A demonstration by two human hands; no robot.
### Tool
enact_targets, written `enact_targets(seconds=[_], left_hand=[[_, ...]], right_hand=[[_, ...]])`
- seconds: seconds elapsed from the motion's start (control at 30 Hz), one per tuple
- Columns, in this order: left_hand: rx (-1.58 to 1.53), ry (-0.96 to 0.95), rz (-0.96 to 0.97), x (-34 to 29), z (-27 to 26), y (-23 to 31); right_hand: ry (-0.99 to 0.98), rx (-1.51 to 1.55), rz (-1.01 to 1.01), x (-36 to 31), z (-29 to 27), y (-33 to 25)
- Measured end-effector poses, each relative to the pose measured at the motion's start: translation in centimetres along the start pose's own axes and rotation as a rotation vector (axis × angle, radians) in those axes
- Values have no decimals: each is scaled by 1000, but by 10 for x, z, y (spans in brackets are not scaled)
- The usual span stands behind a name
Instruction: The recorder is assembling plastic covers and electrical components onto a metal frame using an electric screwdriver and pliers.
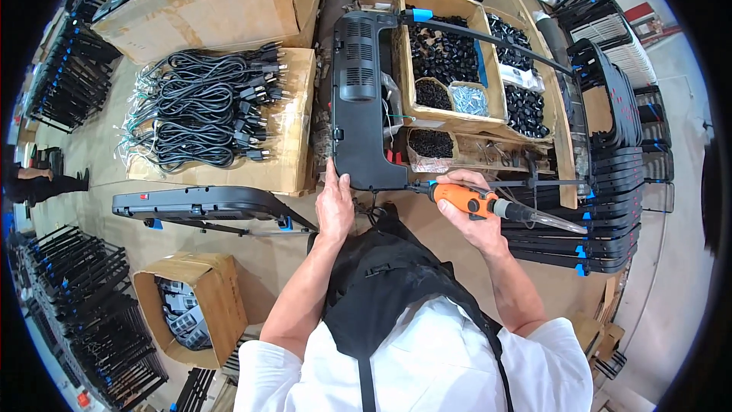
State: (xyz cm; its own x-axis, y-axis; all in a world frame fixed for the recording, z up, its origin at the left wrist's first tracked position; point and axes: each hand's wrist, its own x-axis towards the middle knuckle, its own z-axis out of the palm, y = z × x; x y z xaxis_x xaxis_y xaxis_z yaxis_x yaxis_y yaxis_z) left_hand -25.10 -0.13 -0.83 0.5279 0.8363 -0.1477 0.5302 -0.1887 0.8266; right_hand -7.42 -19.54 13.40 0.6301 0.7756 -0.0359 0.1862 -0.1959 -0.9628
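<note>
Two hands at work. Left hand (334,202): fingers spread flat, pressing the near corner of a black plastic panel (362,99) lying lengthwise ahead of the person. Right hand (473,214): fist closed around an orange-handled electric screwdriver (476,201), tip at the panel's lower edge.

We wear a white short-sleeved shirt (427,366). Over the shirt sits a black apron (389,290) with a buckled strap; both forearms below the sleeves are bare.
</note>
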Motion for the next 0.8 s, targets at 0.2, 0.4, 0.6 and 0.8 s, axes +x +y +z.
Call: enact_targets(seconds=[0.2, 0.4, 0.6, 0.8], left_hand=[[18, 7, -26, -2, 3, 3], [-4, -38, -94, -1, -2, 10], [-229, 36, -89, 0, 10, -32], [-1321, -118, -611, -26, -29, -5]], right_hand=[[-50, -19, -8, 7, 2, 5], [-97, -220, -49, 20, 10, -3], [-261, -266, 5, 28, 19, -8], [-231, -228, -53, 32, 14, 5]])
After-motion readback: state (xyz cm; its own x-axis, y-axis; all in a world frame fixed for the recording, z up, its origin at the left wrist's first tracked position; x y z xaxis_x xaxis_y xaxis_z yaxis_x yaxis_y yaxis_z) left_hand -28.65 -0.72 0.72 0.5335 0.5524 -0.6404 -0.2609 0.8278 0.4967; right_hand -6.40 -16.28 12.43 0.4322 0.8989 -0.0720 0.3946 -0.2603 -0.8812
